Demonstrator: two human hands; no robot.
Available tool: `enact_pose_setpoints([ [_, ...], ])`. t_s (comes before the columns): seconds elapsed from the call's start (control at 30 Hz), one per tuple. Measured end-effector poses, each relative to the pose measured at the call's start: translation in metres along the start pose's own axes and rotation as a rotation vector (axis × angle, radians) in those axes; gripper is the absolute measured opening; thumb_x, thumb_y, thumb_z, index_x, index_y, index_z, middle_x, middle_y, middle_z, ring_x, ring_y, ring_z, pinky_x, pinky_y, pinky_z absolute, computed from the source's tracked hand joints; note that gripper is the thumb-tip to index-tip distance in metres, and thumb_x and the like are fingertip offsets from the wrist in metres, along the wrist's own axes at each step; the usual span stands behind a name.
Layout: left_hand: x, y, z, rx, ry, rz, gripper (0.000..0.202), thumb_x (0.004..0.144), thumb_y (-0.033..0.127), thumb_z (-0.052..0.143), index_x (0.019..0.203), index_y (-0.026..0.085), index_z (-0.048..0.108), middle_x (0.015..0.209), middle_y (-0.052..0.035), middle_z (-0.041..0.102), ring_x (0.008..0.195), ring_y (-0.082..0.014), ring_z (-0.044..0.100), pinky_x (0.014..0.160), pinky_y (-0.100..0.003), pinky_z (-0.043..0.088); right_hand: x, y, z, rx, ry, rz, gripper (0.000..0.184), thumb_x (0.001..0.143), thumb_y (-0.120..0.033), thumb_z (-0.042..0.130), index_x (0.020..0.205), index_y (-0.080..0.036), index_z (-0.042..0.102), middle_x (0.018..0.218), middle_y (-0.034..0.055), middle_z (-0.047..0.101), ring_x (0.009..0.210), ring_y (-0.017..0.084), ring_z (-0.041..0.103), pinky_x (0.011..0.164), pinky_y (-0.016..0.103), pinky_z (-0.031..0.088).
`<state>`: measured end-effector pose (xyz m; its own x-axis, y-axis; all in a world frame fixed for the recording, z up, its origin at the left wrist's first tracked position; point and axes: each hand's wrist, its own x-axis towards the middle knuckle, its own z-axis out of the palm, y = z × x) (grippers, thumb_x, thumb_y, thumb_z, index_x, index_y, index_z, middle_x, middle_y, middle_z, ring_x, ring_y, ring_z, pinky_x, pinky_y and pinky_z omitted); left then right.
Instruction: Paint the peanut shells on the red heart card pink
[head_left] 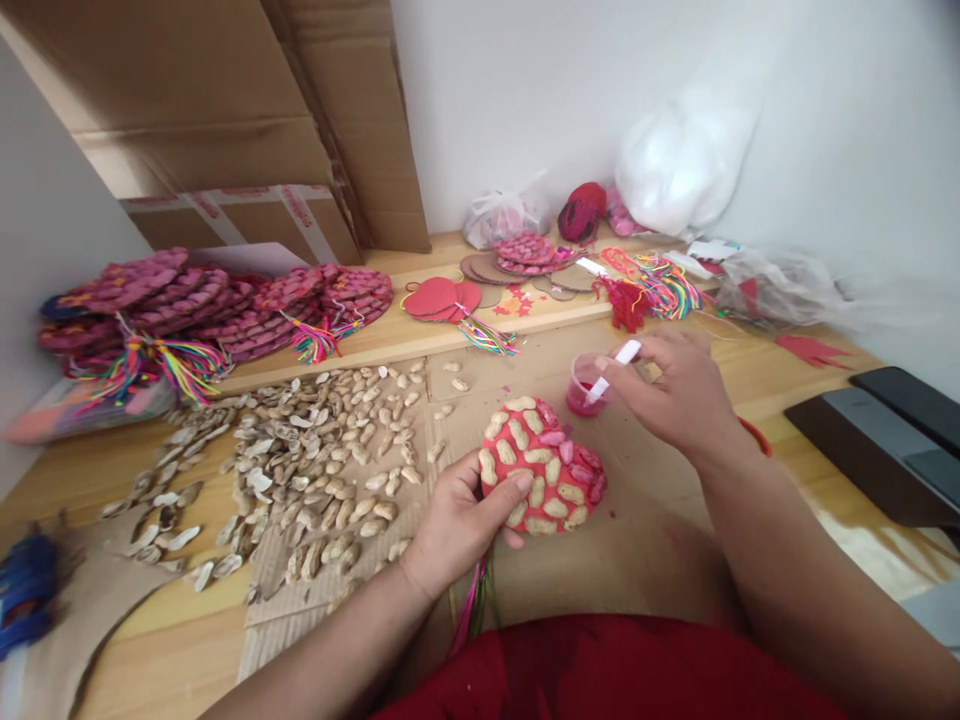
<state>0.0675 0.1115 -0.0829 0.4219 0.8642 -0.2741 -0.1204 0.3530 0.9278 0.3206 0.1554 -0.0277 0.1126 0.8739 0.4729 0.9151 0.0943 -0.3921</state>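
My left hand grips the left edge of a red heart-shaped card covered with peanut shells, some painted red; colourful threads hang below it. My right hand pinches a white brush handle whose tip dips into a small clear cup of red paint just above the heart. Both hands are over a sheet of brown cardboard.
A spread of loose peanuts and shells lies to the left. Piles of finished red peanut pieces with tassels sit at the back left, cardboard boxes behind. Red discs, threads and plastic bags are at the back; a dark device at right.
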Motion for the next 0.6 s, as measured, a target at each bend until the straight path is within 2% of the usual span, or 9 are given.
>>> enact_pose_setpoints([
  [0.13,0.0,-0.001,-0.001,-0.001,-0.006,0.002,0.042,0.078,0.051,0.081,0.09,0.014,0.066,0.08,-0.0052,0.071,0.06,-0.0121,0.062,0.044,-0.021,0.057,0.0,0.001,0.002,-0.059,-0.028,0.005,0.033,0.084,-0.049,0.059,0.065,-0.022,0.063,0.068,0.0031,0.058,0.076,0.022,0.054,0.082,0.042,0.036],
  [0.27,-0.001,0.0,0.0,-0.011,-0.009,-0.003,0.041,0.079,0.049,0.081,0.091,0.014,0.066,0.08,-0.0047,0.071,0.06,-0.0121,0.062,0.044,-0.02,0.055,-0.001,0.007,0.005,-0.106,0.039,-0.056,0.03,0.082,-0.048,0.062,0.069,-0.022,0.067,0.071,0.0039,0.061,0.079,0.023,0.055,0.08,0.041,0.037],
  [0.43,-0.001,0.001,0.001,-0.008,-0.007,0.006,0.039,0.08,0.049,0.08,0.089,0.014,0.066,0.078,-0.0038,0.07,0.059,-0.0117,0.062,0.044,-0.02,0.056,-0.002,0.013,0.008,-0.116,0.11,-0.122,0.026,0.082,-0.046,0.065,0.069,-0.023,0.065,0.079,0.0056,0.067,0.083,0.024,0.058,0.079,0.042,0.04],
  [0.53,-0.001,0.002,0.0,-0.011,-0.003,0.004,0.039,0.08,0.048,0.08,0.089,0.013,0.066,0.078,-0.0038,0.07,0.06,-0.0117,0.062,0.044,-0.02,0.055,-0.002,0.013,0.009,-0.154,0.131,-0.11,0.027,0.08,-0.048,0.066,0.069,-0.023,0.066,0.081,0.0069,0.067,0.085,0.025,0.058,0.076,0.042,0.04],
  [0.6,-0.001,0.002,0.0,-0.012,-0.001,0.003,0.039,0.08,0.048,0.081,0.089,0.013,0.066,0.078,-0.0037,0.07,0.06,-0.0117,0.062,0.044,-0.02,0.055,-0.002,0.012,0.009,-0.174,0.1,-0.09,0.029,0.079,-0.049,0.065,0.07,-0.022,0.066,0.081,0.008,0.067,0.085,0.026,0.058,0.074,0.042,0.04],
])
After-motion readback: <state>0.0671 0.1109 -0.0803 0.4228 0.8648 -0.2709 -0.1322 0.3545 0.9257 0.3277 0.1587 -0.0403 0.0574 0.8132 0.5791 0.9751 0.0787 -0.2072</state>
